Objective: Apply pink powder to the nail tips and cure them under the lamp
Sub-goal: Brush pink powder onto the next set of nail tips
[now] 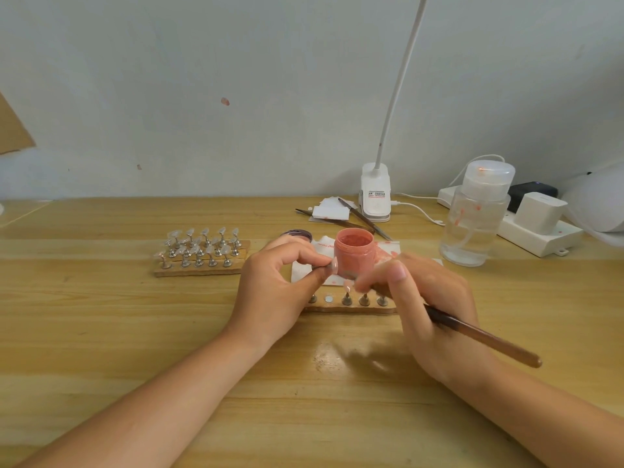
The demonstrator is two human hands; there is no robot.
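Observation:
An open jar of pink powder (354, 253) stands on a white paper towel (305, 270) mid-table. My left hand (273, 292) pinches a nail tip on its metal stand (332, 267) just left of the jar. My right hand (429, 305) grips a brown-handled brush (486, 339), its bristle end near the held tip and blurred. Below them a wooden strip (351, 307) carries several metal stands, one slot showing a bare magnet.
A second wooden rack (202, 253) with several clear nail tips sits to the left. Behind are a white clip lamp (374, 197), a clear pump bottle (474, 217), a power strip (540, 231), paper pads with spare brushes (358, 216) and a dark lid (297, 234).

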